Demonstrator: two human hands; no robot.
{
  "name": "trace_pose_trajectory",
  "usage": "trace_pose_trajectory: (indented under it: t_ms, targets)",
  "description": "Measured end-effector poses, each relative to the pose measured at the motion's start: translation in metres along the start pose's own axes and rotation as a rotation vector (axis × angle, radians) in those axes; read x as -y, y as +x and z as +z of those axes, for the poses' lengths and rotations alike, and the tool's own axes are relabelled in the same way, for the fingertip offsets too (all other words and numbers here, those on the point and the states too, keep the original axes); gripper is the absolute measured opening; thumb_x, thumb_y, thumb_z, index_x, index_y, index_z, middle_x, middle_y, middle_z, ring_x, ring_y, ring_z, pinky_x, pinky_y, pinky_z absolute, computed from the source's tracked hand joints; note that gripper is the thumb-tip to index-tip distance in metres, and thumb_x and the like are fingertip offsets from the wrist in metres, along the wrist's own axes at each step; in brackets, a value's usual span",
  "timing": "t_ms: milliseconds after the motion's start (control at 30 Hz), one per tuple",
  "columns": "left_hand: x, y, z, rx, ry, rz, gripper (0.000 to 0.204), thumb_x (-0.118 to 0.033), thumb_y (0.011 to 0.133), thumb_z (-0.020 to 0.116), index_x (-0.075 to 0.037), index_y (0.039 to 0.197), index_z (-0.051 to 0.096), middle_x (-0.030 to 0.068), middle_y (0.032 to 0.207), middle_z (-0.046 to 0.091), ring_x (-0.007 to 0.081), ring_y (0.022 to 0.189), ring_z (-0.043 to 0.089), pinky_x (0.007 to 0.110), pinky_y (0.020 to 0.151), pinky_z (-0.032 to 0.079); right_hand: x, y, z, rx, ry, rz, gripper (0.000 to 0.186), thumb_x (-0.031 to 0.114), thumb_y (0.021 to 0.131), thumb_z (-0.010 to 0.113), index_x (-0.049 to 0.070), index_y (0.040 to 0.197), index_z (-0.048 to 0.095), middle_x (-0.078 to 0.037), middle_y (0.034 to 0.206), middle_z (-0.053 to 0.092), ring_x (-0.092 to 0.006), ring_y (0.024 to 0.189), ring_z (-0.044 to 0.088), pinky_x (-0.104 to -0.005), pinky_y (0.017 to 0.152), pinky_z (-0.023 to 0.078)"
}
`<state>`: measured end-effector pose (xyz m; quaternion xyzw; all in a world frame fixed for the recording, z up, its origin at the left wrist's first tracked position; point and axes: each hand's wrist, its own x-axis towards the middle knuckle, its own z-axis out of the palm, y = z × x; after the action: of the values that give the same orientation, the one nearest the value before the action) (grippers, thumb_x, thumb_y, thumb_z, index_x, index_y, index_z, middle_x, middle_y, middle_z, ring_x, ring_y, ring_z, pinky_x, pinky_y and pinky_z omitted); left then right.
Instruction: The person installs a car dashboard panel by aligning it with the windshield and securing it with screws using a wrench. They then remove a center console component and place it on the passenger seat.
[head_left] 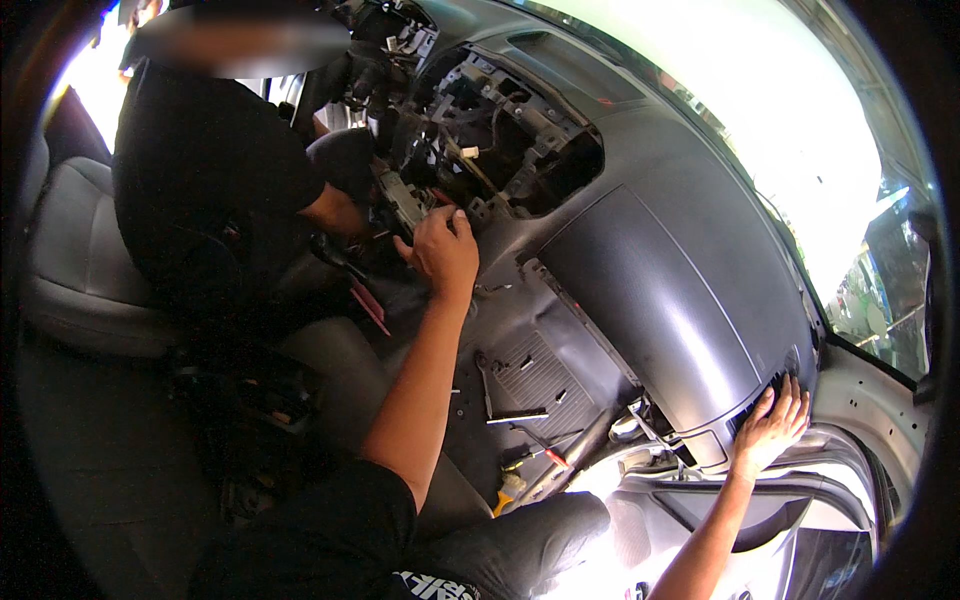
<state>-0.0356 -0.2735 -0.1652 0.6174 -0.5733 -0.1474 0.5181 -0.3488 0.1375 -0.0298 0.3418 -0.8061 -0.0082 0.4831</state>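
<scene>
My left hand (443, 255) reaches to the lower edge of the bare centre-console opening (510, 130), where metal brackets and wiring show. Its thumb stands apart from the bent fingers, and I see nothing held in it. On the far right, my right hand (770, 428) rests with its fingers spread on the end of the dark grey dashboard (690, 215), beside the side air vent (745, 412). Between my hands is the smooth glovebox-side panel (640, 300) of the dashboard. Part of my right fingertips is tucked against the dashboard edge.
At the left, a co-worker in a black shirt (215, 160) leans in by the gear lever (335, 255). A wrench (484, 380), a red-handled tool (553, 455), a yellow-handled brush (508, 490) and several small parts lie on the floor. The car door (780, 520) stands open at the lower right.
</scene>
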Motion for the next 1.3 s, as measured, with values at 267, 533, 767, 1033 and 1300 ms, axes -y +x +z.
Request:
trace_pose_trajectory:
  t_ms: [267, 533, 767, 1033, 1300]
  targets:
    - [0.005, -0.069, -0.007, -0.191, -0.315, 0.166, 0.020, -0.014, 0.100, 0.059, -0.004, 0.115, 0.067, 0.0138, 0.113, 0.070, 0.0320, 0.103, 0.066, 0.047, 0.100, 0.044, 0.006, -0.021, -0.013, -0.035, 0.171, 0.022, 0.037, 0.030, 0.104, 0.059, 0.007, 0.133, 0.064, -0.016, 0.143, 0.059, -0.0359, 0.140, 0.049, -0.0590, 0.119, 0.031]
    - [0.073, -0.210, 0.108, 0.648, -0.696, -0.437, 0.019, -0.010, 0.099, 0.062, -0.002, 0.116, 0.067, 0.0118, 0.103, 0.073, 0.0238, 0.095, 0.069, 0.036, 0.086, 0.053, 0.020, -0.072, -0.024, -0.150, 0.508, 0.252, 0.059, 0.023, 0.099, 0.072, 0.002, 0.148, 0.048, -0.026, 0.155, 0.042, -0.0430, 0.143, 0.044, -0.0538, 0.115, 0.039]
    - [-0.004, -0.264, 0.124, 1.106, -1.076, -0.488, 0.027, -0.027, 0.109, 0.049, -0.008, 0.121, 0.065, 0.0078, 0.109, 0.074, 0.0217, 0.099, 0.072, 0.037, 0.091, 0.056, 0.010, -0.101, -0.015, 0.014, 1.065, 0.752, 0.066, 0.023, 0.102, 0.071, 0.003, 0.156, 0.038, -0.017, 0.144, 0.052, -0.0257, 0.120, 0.057, -0.0382, 0.100, 0.049]
    - [-0.131, -0.283, 0.051, 1.015, -1.847, -1.241, 0.034, -0.039, 0.109, 0.045, -0.017, 0.128, 0.063, -0.0039, 0.124, 0.069, 0.0147, 0.117, 0.064, 0.037, 0.103, 0.051, 0.013, -0.119, -0.020, 0.177, 1.369, 0.727, 0.096, 0.024, 0.087, 0.087, 0.003, 0.160, 0.028, -0.011, 0.147, 0.052, -0.0233, 0.133, 0.051, -0.0377, 0.115, 0.039]
    - [-0.142, -0.282, 0.053, 0.956, -1.623, -1.309, 0.022, -0.037, 0.109, 0.047, -0.021, 0.100, 0.059, -0.0076, 0.075, 0.057, 0.0074, 0.059, 0.049, 0.023, 0.051, 0.035, 0.022, -0.166, 0.027, 0.441, 0.931, 0.782, 0.061, 0.018, 0.078, 0.089, 0.000, 0.129, 0.060, -0.017, 0.111, 0.075, -0.0303, 0.102, 0.072, -0.0393, 0.092, 0.055]
